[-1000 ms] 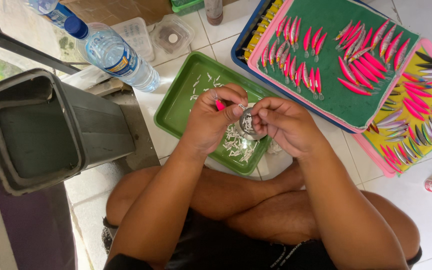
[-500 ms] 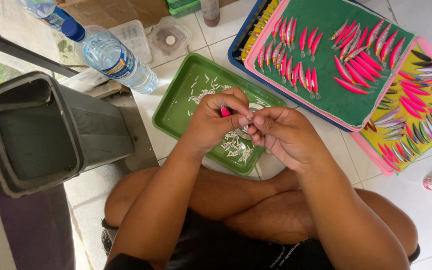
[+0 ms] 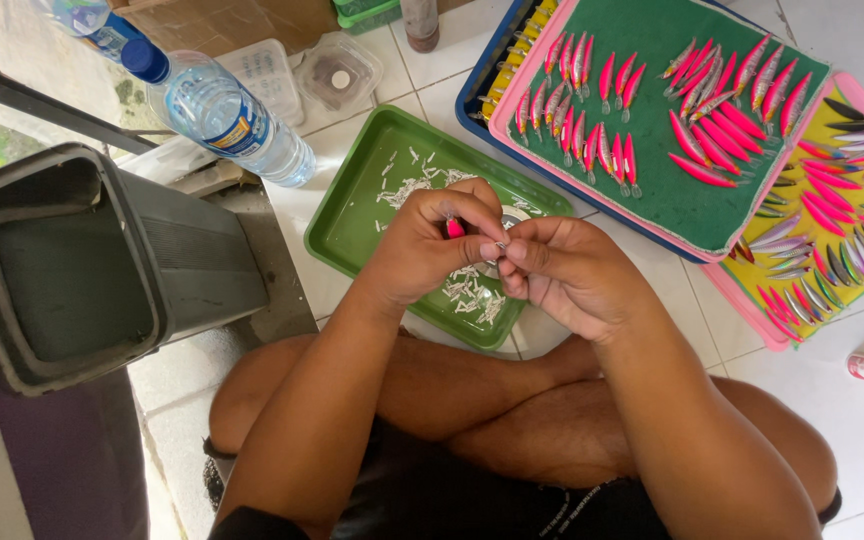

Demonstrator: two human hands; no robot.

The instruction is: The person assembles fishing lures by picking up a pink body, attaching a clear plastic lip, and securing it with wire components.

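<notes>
Over shallow green plastic tray (image 3: pixel 352 215) near its right rim: left hand (image 3: pixel 422 250) pinching glossy pink lure (image 3: pixel 454 228); right hand (image 3: pixel 562 270) pinching tiny metal part, kind unclear.

The left hand (image 3: pixel 422 250) closes over most of a small pink lure (image 3: pixel 454 228); only its tip shows between the fingers. What the right hand (image 3: pixel 562 275) pinches is too small to tell. Both hands cover the middle of the green tray (image 3: pixel 352 215), where tiny pale pieces (image 3: pixel 467 290) cannot be made out. At 3 o'clock the yellow board (image 3: pixel 852 225) runs off the edge; at 11 o'clock a water bottle (image 3: pixel 227 115) overlaps another cut by the top.
</notes>
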